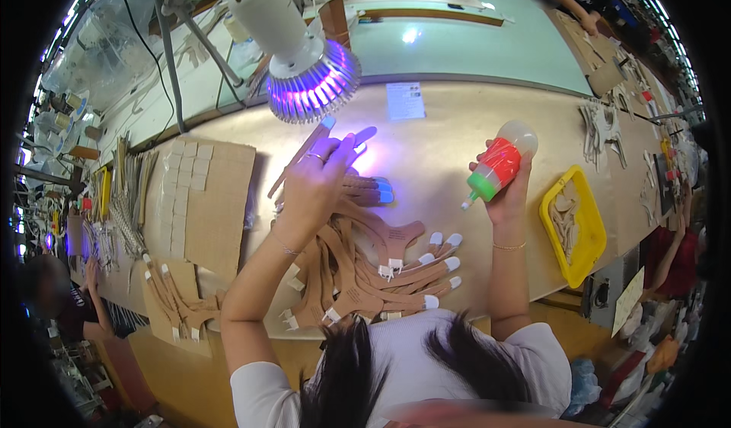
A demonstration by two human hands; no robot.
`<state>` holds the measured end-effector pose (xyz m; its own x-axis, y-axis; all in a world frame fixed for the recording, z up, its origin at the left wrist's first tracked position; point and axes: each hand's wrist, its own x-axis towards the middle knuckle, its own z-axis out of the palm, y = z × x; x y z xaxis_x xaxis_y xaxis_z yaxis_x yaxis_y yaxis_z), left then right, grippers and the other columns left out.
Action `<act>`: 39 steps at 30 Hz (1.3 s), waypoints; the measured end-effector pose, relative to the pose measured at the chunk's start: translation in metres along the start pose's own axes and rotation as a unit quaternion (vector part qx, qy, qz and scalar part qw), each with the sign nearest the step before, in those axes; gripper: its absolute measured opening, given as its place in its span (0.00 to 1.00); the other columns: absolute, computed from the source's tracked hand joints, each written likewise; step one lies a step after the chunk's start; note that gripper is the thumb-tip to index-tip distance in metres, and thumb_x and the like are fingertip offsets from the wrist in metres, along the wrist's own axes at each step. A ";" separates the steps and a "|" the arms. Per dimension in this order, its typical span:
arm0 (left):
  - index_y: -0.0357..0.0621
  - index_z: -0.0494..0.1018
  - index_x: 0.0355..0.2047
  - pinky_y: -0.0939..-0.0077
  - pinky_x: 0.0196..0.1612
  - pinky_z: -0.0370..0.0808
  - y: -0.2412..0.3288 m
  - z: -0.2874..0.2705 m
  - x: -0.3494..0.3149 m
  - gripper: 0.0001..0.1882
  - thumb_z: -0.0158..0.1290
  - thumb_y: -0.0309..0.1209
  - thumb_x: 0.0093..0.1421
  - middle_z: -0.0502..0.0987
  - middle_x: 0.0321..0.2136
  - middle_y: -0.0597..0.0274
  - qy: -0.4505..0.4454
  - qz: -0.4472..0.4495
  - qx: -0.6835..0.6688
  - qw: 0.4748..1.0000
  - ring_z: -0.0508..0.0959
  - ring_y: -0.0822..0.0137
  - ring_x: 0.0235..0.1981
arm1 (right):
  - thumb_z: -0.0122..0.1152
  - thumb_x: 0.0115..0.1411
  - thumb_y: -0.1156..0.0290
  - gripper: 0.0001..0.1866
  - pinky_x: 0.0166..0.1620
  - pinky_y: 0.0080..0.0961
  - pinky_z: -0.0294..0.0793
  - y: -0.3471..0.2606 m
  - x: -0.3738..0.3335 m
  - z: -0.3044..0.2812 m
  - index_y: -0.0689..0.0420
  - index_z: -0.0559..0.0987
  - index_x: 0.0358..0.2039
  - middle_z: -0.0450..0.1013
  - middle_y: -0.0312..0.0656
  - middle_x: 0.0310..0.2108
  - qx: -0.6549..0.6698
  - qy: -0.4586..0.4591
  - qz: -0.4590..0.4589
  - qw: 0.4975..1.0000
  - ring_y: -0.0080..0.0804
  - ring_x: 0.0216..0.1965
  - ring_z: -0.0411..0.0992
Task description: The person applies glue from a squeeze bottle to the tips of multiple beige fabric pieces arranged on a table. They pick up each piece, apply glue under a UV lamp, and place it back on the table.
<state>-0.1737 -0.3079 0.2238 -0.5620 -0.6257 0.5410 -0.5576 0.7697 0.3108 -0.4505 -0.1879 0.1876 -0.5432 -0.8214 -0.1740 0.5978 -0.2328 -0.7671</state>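
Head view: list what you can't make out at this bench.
In the head view:
- Left hand: what lies directly beneath it is hidden by the hand.
- Right hand: partly hidden behind the squeeze bottle it grips.
- Strap pile: lower layers covered by upper ones.
- Paper slip: print too small to read.

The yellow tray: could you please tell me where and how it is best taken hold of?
Probably take the tray by its raised rim, midway along both long sides, one hand from the left and one from the right. It is longer than wide, open-topped, and holds loose pieces, so a level grip should suit. The right hand would first have to free itself of the bottle.
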 end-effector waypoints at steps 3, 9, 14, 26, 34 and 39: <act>0.38 0.76 0.40 0.72 0.30 0.77 -0.004 0.001 -0.011 0.15 0.56 0.19 0.49 0.78 0.35 0.55 0.027 0.056 0.036 0.997 0.80 0.59 0.30 | 0.51 0.57 0.38 0.38 0.45 0.42 0.78 0.007 0.008 -0.001 0.59 0.63 0.53 0.69 0.42 0.44 0.000 0.003 0.024 1.000 0.34 0.40 0.73; 0.38 0.75 0.40 0.74 0.33 0.79 -0.023 0.012 -0.009 0.15 0.57 0.23 0.49 0.78 0.37 0.54 0.055 0.158 0.077 0.983 0.81 0.60 0.35 | 0.50 0.57 0.38 0.38 0.44 0.43 0.78 0.020 0.017 0.002 0.59 0.63 0.53 0.69 0.43 0.44 0.005 -0.033 0.032 0.999 0.35 0.39 0.73; 0.40 0.74 0.39 0.75 0.32 0.78 -0.034 0.019 -0.008 0.14 0.55 0.26 0.50 0.78 0.39 0.53 0.036 0.177 0.098 0.979 0.81 0.61 0.36 | 0.50 0.57 0.38 0.38 0.44 0.43 0.78 0.023 0.023 0.001 0.60 0.63 0.53 0.69 0.44 0.44 -0.003 -0.020 0.028 0.999 0.35 0.39 0.73; 0.39 0.75 0.35 0.77 0.28 0.77 -0.034 0.011 -0.001 0.11 0.55 0.23 0.48 0.76 0.40 0.51 0.048 0.256 0.089 0.961 0.80 0.61 0.35 | 0.49 0.58 0.38 0.38 0.44 0.43 0.77 0.027 0.027 -0.002 0.61 0.63 0.53 0.68 0.43 0.44 -0.004 -0.025 0.036 0.999 0.35 0.39 0.73; 0.36 0.77 0.33 0.74 0.30 0.79 -0.023 -0.006 -0.002 0.11 0.57 0.18 0.46 0.74 0.35 0.54 0.050 0.269 0.048 0.961 0.81 0.59 0.33 | 0.47 0.58 0.38 0.37 0.42 0.40 0.77 0.025 0.025 0.004 0.61 0.65 0.51 0.70 0.43 0.42 -0.005 -0.016 0.042 0.999 0.34 0.38 0.73; 0.35 0.76 0.35 0.76 0.28 0.78 -0.023 -0.009 -0.001 0.13 0.57 0.18 0.46 0.75 0.36 0.52 0.051 0.269 0.049 0.961 0.80 0.61 0.32 | 0.44 0.60 0.38 0.36 0.40 0.35 0.77 0.024 0.021 0.010 0.63 0.67 0.49 0.71 0.44 0.38 -0.010 0.003 0.027 1.000 0.33 0.36 0.73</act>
<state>-0.1549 -0.3235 0.2227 -0.7246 -0.1210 0.6784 -0.2611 0.9593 -0.1078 -0.4416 -0.2163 0.1719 -0.5130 -0.8299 -0.2194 0.6143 -0.1764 -0.7691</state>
